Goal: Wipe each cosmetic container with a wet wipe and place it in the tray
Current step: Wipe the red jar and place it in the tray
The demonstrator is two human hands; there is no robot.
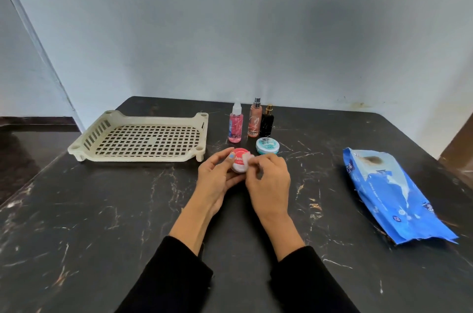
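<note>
Here, from the head view, the left hand grips a small round red-lidded white jar above the dark marbled table, while the right hand pinches a small white wet wipe against the jar's lid. The cream slotted plastic tray sits to the left. Just beyond stand a pink spray bottle, a peach spray bottle, a black perfume bottle and a teal round tin. A blue wipes packet lies far right.
</note>
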